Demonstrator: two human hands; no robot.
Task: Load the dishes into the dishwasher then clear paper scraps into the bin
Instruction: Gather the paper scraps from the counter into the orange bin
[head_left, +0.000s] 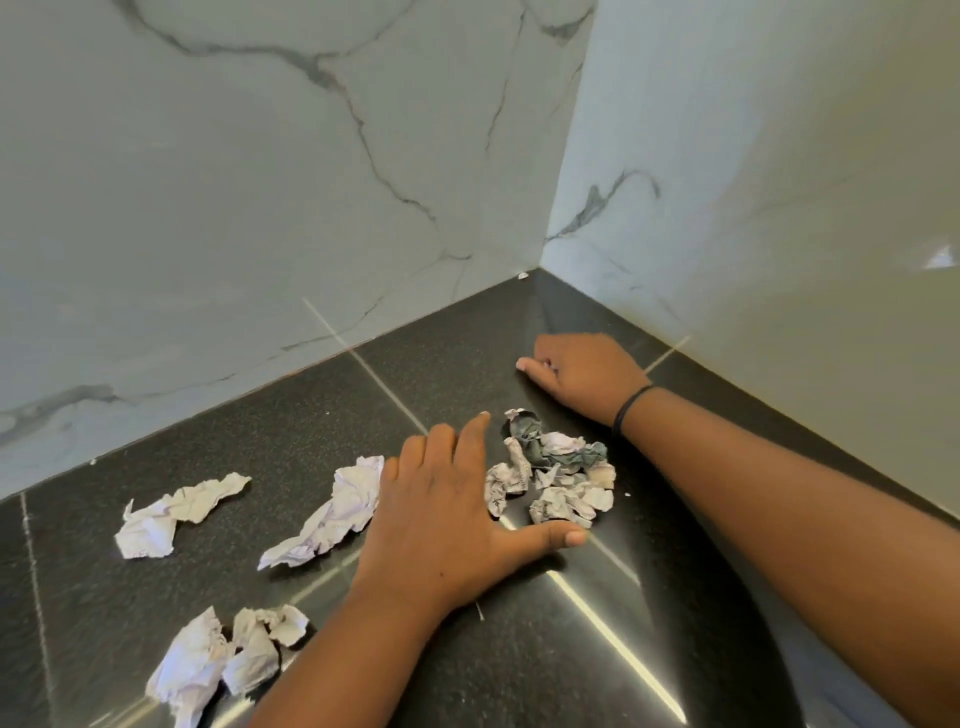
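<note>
a person's two hands work on a dark speckled surface (426, 332) in a marble-walled corner. the left hand (441, 514) lies flat, fingers straight and spread, beside a small pile of crumpled scraps (553, 475). the right hand (582, 374), near the corner, curls round a small scrap. three larger paper wads (332, 512) lie well apart to the left. sweeping too fast could scatter light scraps off the edge, and the far wads could be missed
</note>
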